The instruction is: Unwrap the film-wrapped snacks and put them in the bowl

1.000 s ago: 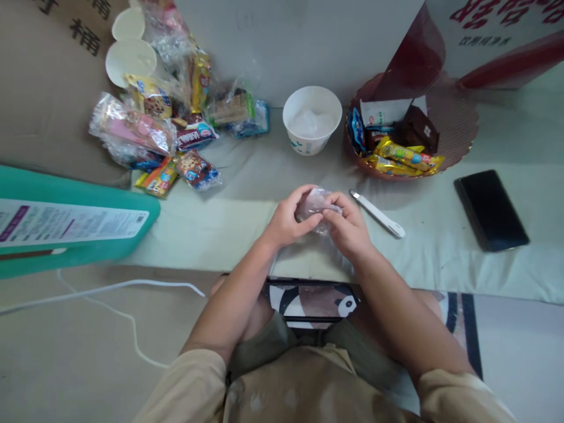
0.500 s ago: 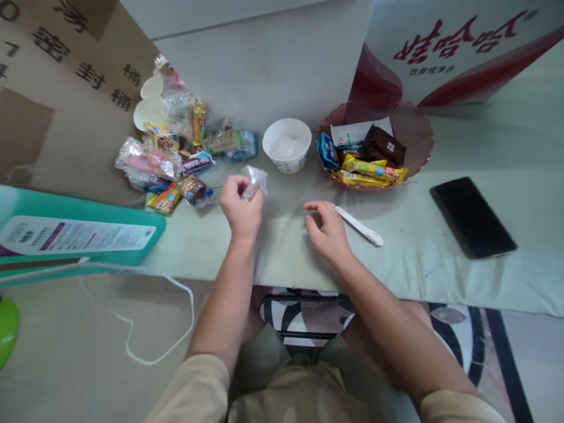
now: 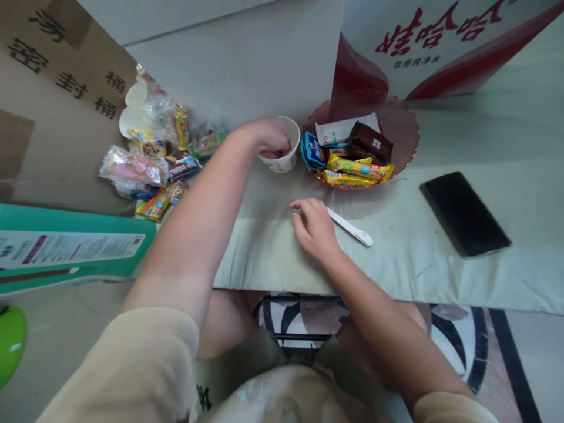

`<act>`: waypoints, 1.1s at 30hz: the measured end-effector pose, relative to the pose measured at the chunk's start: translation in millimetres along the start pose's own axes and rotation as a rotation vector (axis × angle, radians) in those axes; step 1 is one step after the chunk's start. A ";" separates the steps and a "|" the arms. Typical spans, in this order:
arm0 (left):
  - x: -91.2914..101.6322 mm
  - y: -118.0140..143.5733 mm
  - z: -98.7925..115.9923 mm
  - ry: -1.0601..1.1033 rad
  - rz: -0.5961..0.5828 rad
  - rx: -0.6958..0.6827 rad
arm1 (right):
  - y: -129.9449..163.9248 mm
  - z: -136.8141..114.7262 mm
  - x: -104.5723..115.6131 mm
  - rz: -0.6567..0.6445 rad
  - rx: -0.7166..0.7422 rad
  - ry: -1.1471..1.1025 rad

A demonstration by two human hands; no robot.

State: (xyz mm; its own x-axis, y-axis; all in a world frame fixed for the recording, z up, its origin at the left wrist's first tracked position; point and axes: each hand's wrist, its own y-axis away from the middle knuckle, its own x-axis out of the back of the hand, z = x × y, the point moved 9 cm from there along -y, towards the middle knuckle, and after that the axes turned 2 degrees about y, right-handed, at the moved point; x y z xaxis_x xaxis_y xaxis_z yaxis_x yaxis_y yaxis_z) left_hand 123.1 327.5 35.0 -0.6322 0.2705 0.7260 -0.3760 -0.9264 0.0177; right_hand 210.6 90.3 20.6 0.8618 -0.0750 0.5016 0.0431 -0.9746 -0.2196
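Observation:
My left hand [image 3: 274,140] reaches down into a white paper bowl [image 3: 287,163]. Its fingers look bunched together inside, and the bowl's wall and the hand itself hide what they hold. My right hand [image 3: 314,226] rests on the cloth-covered table with nothing in it, thumb and fingers apart and loosely bent. Beside its knuckles lies a slim white tool [image 3: 351,227] with a small slot near its end; I cannot tell its kind. Right of the bowl, a scalloped pinkish glass dish [image 3: 408,132] carries several wrapped snacks, among them yellow packets [image 3: 359,167] and a dark brown packet [image 3: 371,143].
A pile of wrapped snacks [image 3: 136,167] lies at the left, partly behind my left forearm. Cartons [image 3: 229,70] stand along the back, with a brown one [image 3: 57,129] at left. A teal box [image 3: 79,218] is at the left edge, a black phone [image 3: 465,212] at right.
My left hand, which held a crumpled clear wrapper over the table, has moved forward and right into the paper bowl. My right hand stays by the white tool. The view has shifted slightly.

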 end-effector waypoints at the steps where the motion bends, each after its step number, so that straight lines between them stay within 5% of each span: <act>1: -6.6 -1.3 -4.2 -0.097 -0.094 0.054 | -0.6 0.5 -0.1 -0.004 -0.005 -0.011; 3: -12.3 0.1 -8.3 -0.367 -0.244 0.153 | -1.5 1.4 -1.5 -0.022 -0.017 -0.024; 6: -3.1 3.8 9.0 -0.588 -0.275 0.161 | -1.5 2.1 -4.1 -0.051 -0.032 -0.017; 11: -5.3 22.8 19.2 -0.654 -0.454 0.277 | -1.2 2.2 -7.6 -0.084 -0.038 -0.004; 17: -19.2 22.4 18.2 -0.718 -0.455 0.206 | -3.3 2.3 -8.9 -0.087 -0.028 0.001; 20: -2.6 29.8 32.7 -0.595 -0.225 0.121 | -2.3 1.1 -6.2 -0.071 -0.010 -0.004; 22: 34.8 52.4 51.1 -0.350 0.150 -0.021 | -1.1 -0.4 -3.7 -0.060 0.004 -0.014; 24: 68.0 95.3 49.5 -0.268 0.427 -0.069 | -0.4 -2.1 -1.9 -0.053 0.018 -0.024; 26: 112.2 168.2 27.2 -0.012 0.963 -0.069 | -0.6 -3.9 -2.0 -0.049 0.033 -0.031; 27: 119.9 201.2 8.9 0.052 1.113 -0.014 | -0.9 -4.3 -2.7 -0.048 0.035 -0.034; 29: 118.2 243.8 -26.2 0.016 1.146 0.153 | -1.5 -4.7 -5.6 -0.047 0.033 -0.040; 33: 101.3 278.0 -83.6 -0.230 0.913 0.458 | 0.6 -6.6 -13.0 -0.049 0.034 -0.047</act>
State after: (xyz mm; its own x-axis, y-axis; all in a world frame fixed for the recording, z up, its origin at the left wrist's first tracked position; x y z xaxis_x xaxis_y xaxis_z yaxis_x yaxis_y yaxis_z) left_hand -102.1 119.2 56.0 -0.3843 -0.5938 0.7069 0.5021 -0.7770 -0.3797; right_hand 196.1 89.2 19.4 0.8809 -0.0171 0.4730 0.1020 -0.9690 -0.2250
